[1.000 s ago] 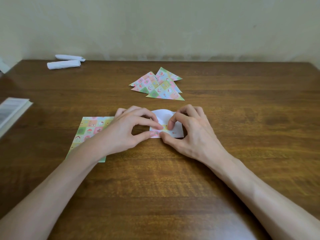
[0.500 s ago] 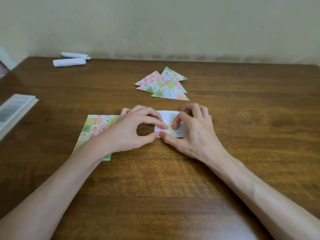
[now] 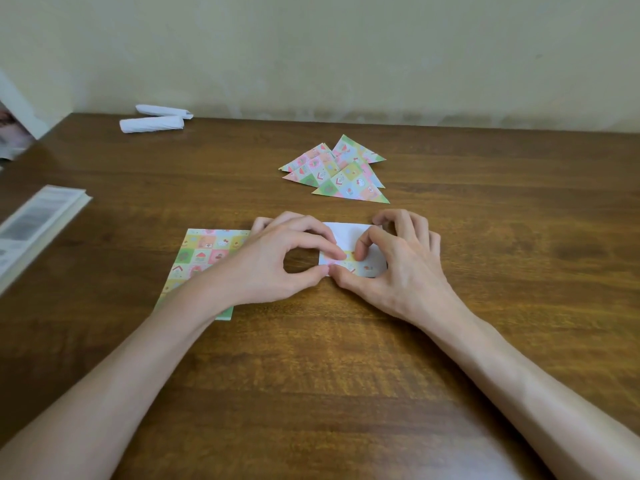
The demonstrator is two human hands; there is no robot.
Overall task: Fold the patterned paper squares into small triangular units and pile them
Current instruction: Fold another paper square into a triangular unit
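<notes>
- Forearms lay low over the tabletop [image 3: 346,375], wrists angled inward.
- Left hand [image 3: 273,265] and right hand [image 3: 401,271] each pinched the sheet's [image 3: 346,233] near folded edge, mid-tabletop.
- Sheet looked light, thin and easily creased, so best held at the edges.
- Triangle pile [image 3: 339,174] lay beyond.

2 white rolls [image 3: 151,124] lie near the far left corner of the wooden table [image 3: 346,375]. A pale book [image 3: 38,220] lies at its left edge. A cream wall [image 3: 346,46] stands behind.
</notes>
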